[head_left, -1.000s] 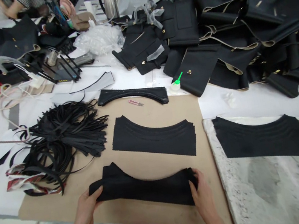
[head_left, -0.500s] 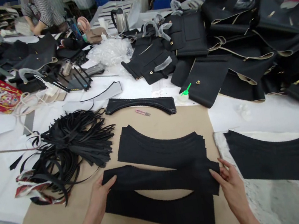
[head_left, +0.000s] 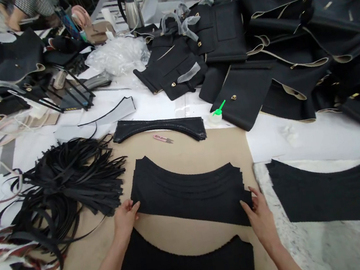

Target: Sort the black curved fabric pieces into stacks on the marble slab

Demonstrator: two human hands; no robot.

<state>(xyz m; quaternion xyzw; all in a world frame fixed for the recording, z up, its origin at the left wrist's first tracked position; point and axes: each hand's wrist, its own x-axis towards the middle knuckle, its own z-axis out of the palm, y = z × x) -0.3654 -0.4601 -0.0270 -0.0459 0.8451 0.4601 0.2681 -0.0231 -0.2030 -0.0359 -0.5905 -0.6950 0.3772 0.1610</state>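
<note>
A fanned stack of curved black pieces (head_left: 190,193) lies on the brown cardboard sheet (head_left: 186,150). My left hand (head_left: 125,218) pinches the stack's lower left corner. My right hand (head_left: 261,218) presses, fingers closed together, on its lower right corner. A second stack of curved black pieces (head_left: 192,269) lies nearer to me, under my forearms. A third set of the same black pieces (head_left: 335,194) rests on the speckled grey slab (head_left: 322,244) to the right.
A tangle of black strips (head_left: 61,187) lies left of the cardboard. Behind it are a narrow curved black stack (head_left: 158,127), small pink snips (head_left: 163,138), a green-capped glue bottle (head_left: 216,114) and heaps of black bag parts (head_left: 289,47). Other people work at the far edge.
The top piece was lifted off the near stack, carried away from me and laid on the farther stack. Both hands followed it to that stack's lower corners.
</note>
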